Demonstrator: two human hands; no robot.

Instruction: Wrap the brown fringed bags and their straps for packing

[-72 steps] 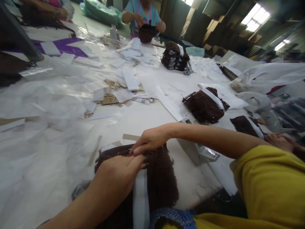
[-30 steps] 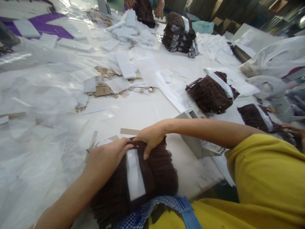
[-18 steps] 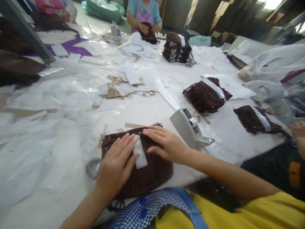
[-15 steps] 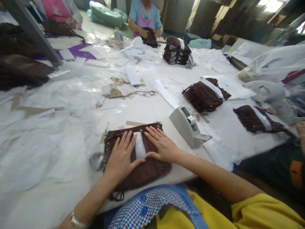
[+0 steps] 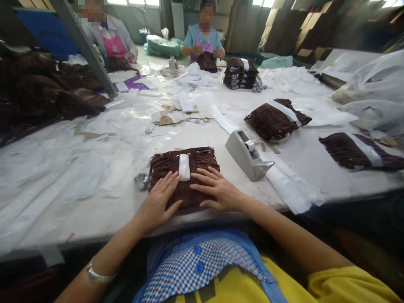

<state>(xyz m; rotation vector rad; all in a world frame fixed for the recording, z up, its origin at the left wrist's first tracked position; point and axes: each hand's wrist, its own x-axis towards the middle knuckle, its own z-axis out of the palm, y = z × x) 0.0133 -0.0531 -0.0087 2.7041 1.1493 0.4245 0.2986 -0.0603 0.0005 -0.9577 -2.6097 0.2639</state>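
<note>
A dark brown fringed bag (image 5: 189, 197) lies flat on the table in front of me, with small metal eyelets along its far edge. A white wrapped strip (image 5: 184, 167) sits at its middle. My left hand (image 5: 159, 202) rests on the bag's left part, fingers stretched out and thumb apart. On the right part lies my right hand (image 5: 219, 189), flat with its fingers spread. Neither hand grips anything. A small clear plastic-wrapped piece (image 5: 141, 181) sticks out at the bag's left side.
A grey tape dispenser (image 5: 248, 155) stands right of the bag. Beyond it lie a banded brown bag (image 5: 277, 120), another banded bag (image 5: 356, 150) and a stack (image 5: 241, 73). White sheets (image 5: 94, 168) cover the left. A grey post (image 5: 85, 46) rises there. Two people work across the table.
My hands have slid toward the near edge of the bag, uncovering more of the white strip and the far edge. The head view has tilted up.
</note>
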